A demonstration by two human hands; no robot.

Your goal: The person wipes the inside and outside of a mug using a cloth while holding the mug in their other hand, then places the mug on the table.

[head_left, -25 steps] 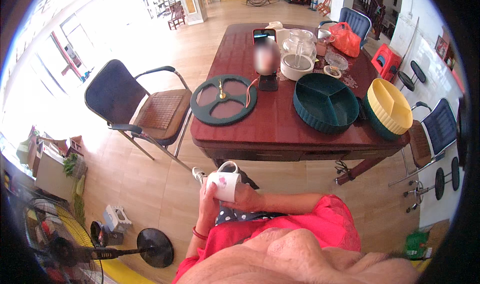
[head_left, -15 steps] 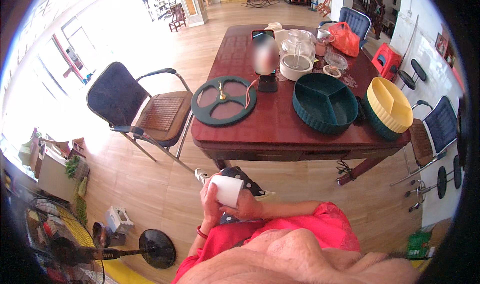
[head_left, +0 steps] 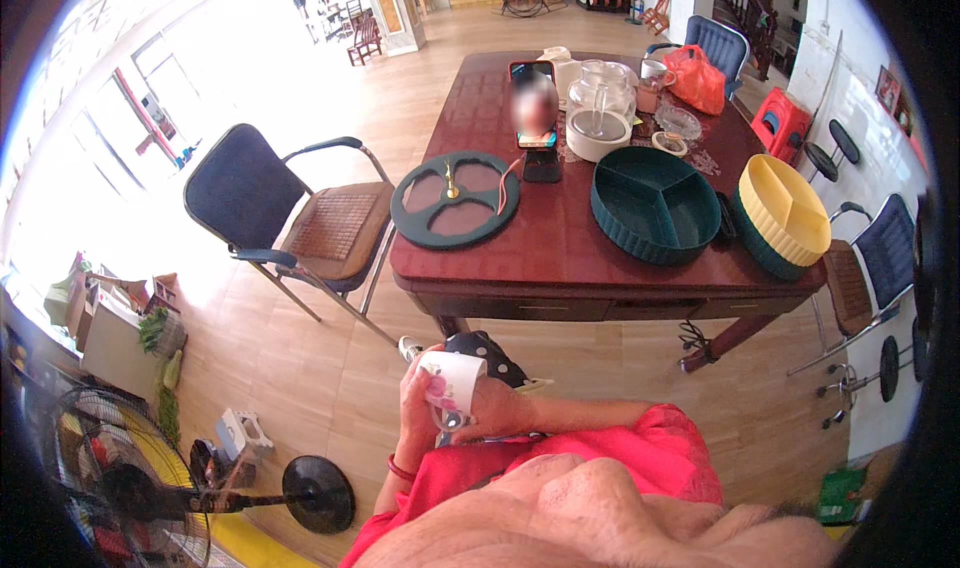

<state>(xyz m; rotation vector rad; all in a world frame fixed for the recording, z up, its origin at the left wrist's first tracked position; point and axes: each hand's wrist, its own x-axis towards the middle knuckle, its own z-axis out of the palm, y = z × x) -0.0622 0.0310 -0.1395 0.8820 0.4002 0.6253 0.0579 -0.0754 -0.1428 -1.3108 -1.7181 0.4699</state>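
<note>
A: Since the earlier frame the white cup (head_left: 455, 383) has tipped further onto its side and sits a little lower, close to the body; the view has slid so the table (head_left: 560, 258) lies higher in the picture

B: And the grip?

A: Both hands wrap the cup. The left hand (head_left: 415, 408) curls round its left side, fingers closed on it; the right hand (head_left: 500, 403) cups it from the right, pressed to the wall (the cup has a floral print and a handle below)

B: Around it?

A: A red sleeve (head_left: 600, 448) below, wooden floor underneath. Well apart, on the table: a dark round lid (head_left: 455, 200), a green divided tray (head_left: 655, 206), a yellow tray (head_left: 785, 208), a phone (head_left: 535, 103). A black chair (head_left: 290, 218) stands left of the table
</note>
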